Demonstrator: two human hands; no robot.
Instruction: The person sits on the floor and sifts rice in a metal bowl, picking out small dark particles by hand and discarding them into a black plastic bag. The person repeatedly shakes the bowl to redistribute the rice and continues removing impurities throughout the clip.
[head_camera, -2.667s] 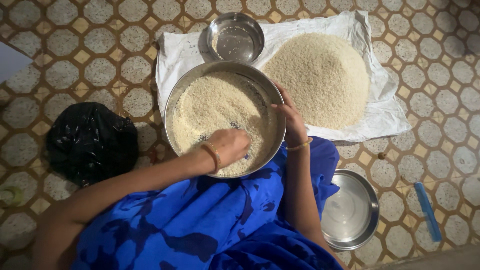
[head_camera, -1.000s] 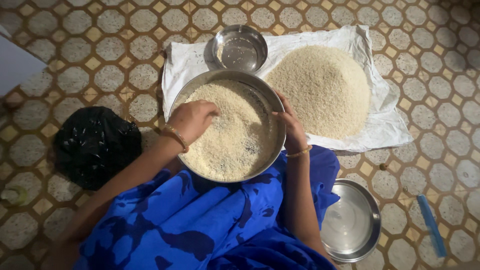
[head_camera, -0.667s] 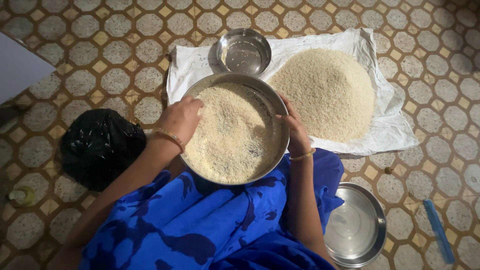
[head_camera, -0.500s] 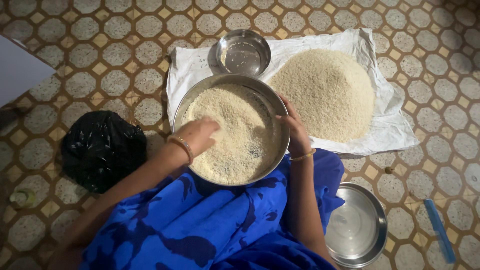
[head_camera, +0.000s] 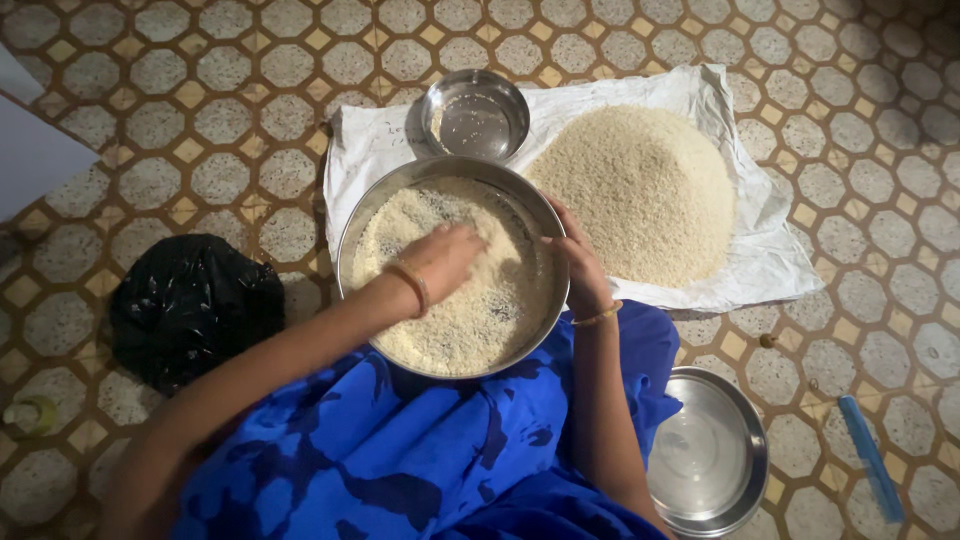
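Two bare hands work at a wide round steel pan (head_camera: 352, 238) filled with pale rice grains (head_camera: 470, 315), resting on the lap of a person in blue cloth (head_camera: 400, 450).

The left hand (head_camera: 447, 256) lies palm-down in the middle of the rice, fingers loosely spread and flat on the grains, gripping nothing. The right hand (head_camera: 577, 268) curls over the pan's right rim, thumb inside, holding it. Behind the pan, a small steel bowl (head_camera: 476, 112) sits on a white sheet (head_camera: 760, 250) bearing a heap of rice (head_camera: 640, 190). A crumpled black plastic bag (head_camera: 192, 308) lies to the left; an empty steel plate (head_camera: 712, 452) and a blue comb (head_camera: 868, 455) lie to the right on the patterned tile floor (head_camera: 200, 120).
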